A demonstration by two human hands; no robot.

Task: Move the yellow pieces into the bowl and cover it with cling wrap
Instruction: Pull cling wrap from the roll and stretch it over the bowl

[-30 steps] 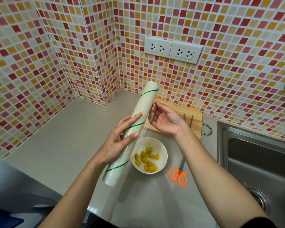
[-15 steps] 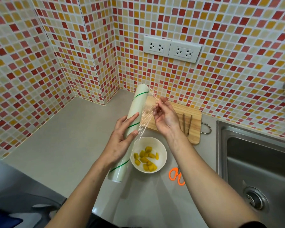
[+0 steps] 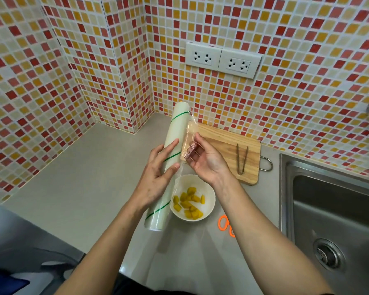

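A white bowl [image 3: 209, 196] on the grey counter holds several yellow pieces [image 3: 189, 203]. Above and left of it I hold a long cling wrap roll [image 3: 175, 135] with green stripes, tilted, its near end low by the bowl. My left hand [image 3: 158, 173] grips the roll's middle. My right hand [image 3: 205, 160] pinches the loose clear film [image 3: 190, 135] just right of the roll, fingers bunched on it. A short strip of film stretches between roll and fingers.
A wooden cutting board [image 3: 228, 143] with tongs [image 3: 242, 159] lies behind the bowl. Orange scissors [image 3: 226, 225] rest right of the bowl, partly hidden by my right forearm. A steel sink [image 3: 337, 220] is at the right. Tiled walls enclose the corner.
My right hand has closed onto the film edge and pulled a strip off the roll. The roll has swung more upright. The view has shifted slightly.
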